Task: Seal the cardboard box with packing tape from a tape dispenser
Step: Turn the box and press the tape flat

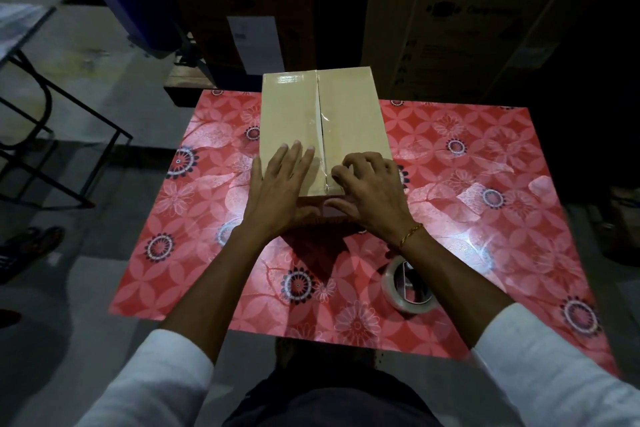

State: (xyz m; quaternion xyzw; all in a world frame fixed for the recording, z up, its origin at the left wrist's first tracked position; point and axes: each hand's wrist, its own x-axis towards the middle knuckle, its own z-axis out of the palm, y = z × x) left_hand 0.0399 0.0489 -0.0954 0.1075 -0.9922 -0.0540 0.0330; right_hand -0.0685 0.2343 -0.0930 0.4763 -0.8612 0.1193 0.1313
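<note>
- Here the left hand [277, 184] lies flat on the top of the cardboard box [346, 114], fingers spread and stretched away from the person, palm pressing the left flap near the box's near edge.
- Just to its right, the right hand [372, 187] rests on the same top with fingers curled and knuckles raised; the fingertips [337, 172] press down at the centre seam, while its thumb reaches over the near edge onto the front face of the box.
- A gold bracelet [410, 234] circles the right wrist; both forearms are bare up to white sleeves [156, 385].
- Between the two hands runs the seam, with a glossy strip of clear tape [320, 135] lying along it away from the person; the flaps gape slightly ahead of the fingertips.
- The box stands under both hands on a table [485, 204] covered with a red flowered cloth.
- Nearer the person than the right hand, just beside the right forearm, a roll of clear packing tape [408, 288] sits on the table, apart from the box.
- Beyond the box stands a large carton [467, 10] printed with "WASHING MAC…", dim and partly cut off.
</note>
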